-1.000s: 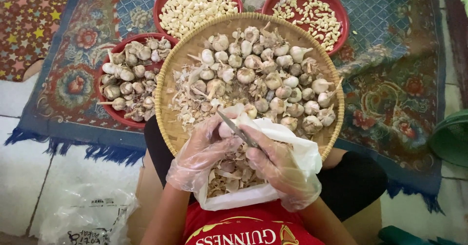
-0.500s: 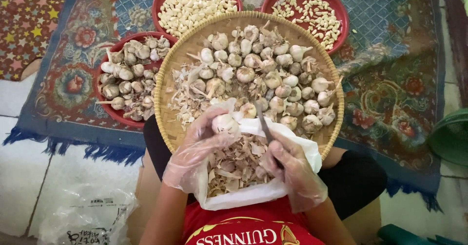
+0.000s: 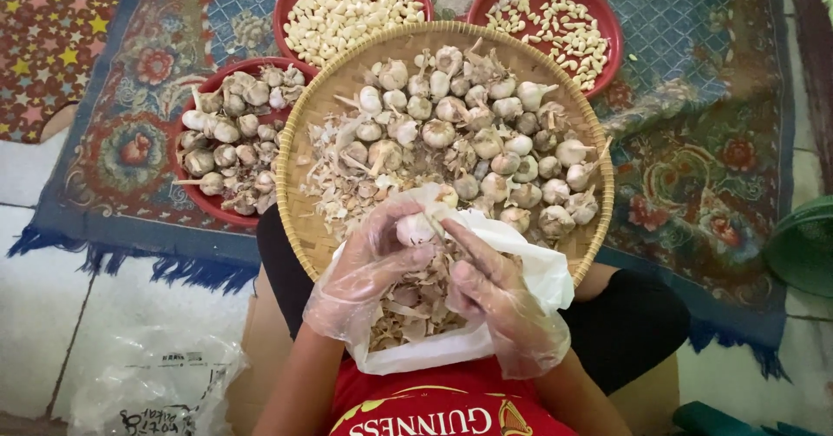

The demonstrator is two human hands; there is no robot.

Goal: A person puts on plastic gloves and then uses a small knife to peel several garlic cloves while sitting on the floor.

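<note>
Gloved left hand (image 3: 373, 258) gripping garlic bulb (image 3: 415, 228), knife unseen, right hand (image 3: 490, 293)

Bright, even daylight; soft shadows only. Sharp at centre, slight wide-angle stretch toward edges. No glare.

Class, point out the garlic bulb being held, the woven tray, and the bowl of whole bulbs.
garlic bulb (image 3: 415, 228), head view, its rounded side.
woven tray (image 3: 299, 219), head view, left rim.
bulb bowl (image 3: 193, 195), head view, lower left rim.
</note>
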